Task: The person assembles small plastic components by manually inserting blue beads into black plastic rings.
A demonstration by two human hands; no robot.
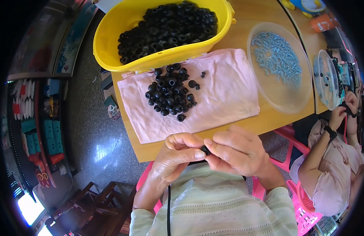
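Note:
Close in front of my body, just off the table's near edge, my two hands meet around a small black rubber-like part [205,150]. My left hand [179,151] pinches it between thumb and fingertips. Against its other side press the thumb and curled fingers of my right hand [238,152]; the fingers hide most of the part. Beyond the hands, a heap of similar black hollow round parts [166,92] lies on a folded pink cloth [225,94]. A few parts sit loose at the heap's right side.
A yellow tub [107,51] full of the black parts stands behind the cloth. Right of it lies a clear round tray [286,102] of small blue pieces. A person [327,157] works at the far right beside another clear tray [326,96]. Pink chairs [286,145] stand by the table [144,153].

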